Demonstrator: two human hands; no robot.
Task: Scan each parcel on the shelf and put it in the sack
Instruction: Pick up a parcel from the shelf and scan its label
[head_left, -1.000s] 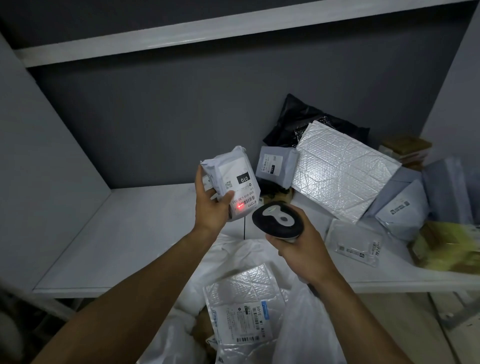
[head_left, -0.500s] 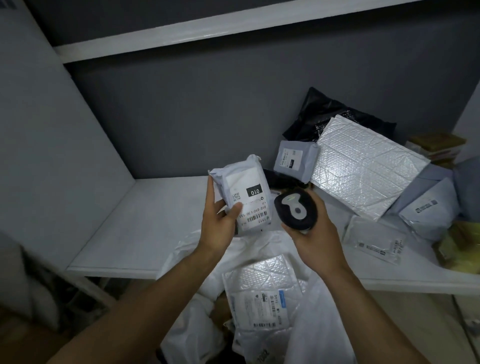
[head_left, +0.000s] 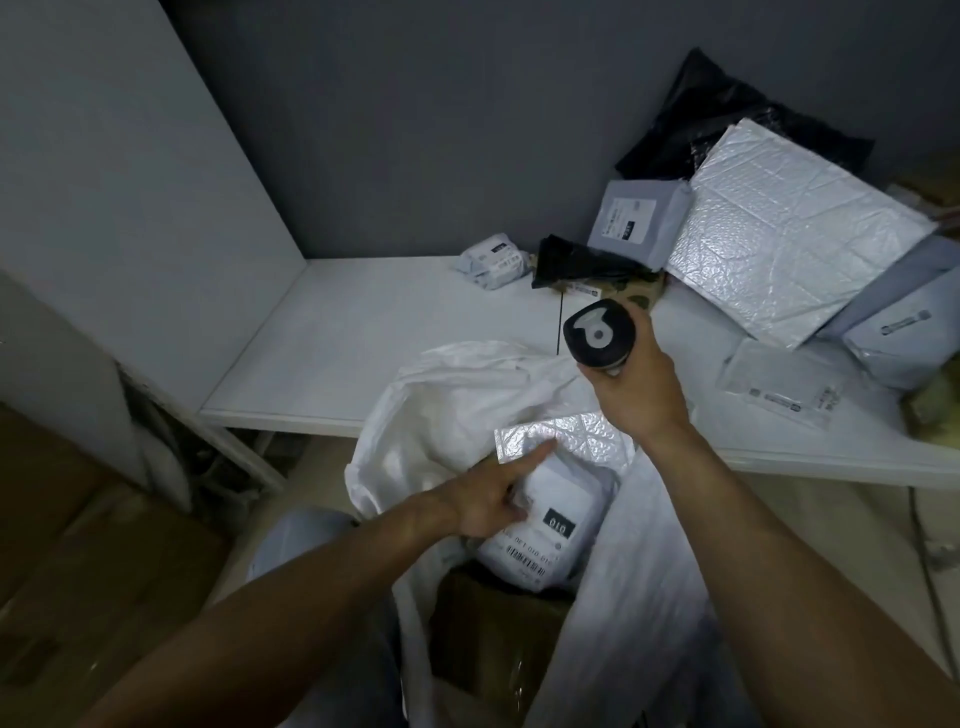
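Parcel (head_left: 551, 526) touched in sack (head_left: 447, 400) with left hand (head_left: 480, 509), grasp impossible to tell. Clasped scanner (head_left: 600, 332) in right hand (head_left: 640, 396).

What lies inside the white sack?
A white parcel marked 010 covers part of a silver bubble mailer, with something brown below. Folds of the sack and these parcels hide whatever lies deeper.

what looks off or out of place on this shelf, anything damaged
Nothing looks damaged or spilled. The right end of the shelf is just an untidy heap: the silver bubble mailer lies tilted across grey parcels, and a black bag sits crumpled beside them.
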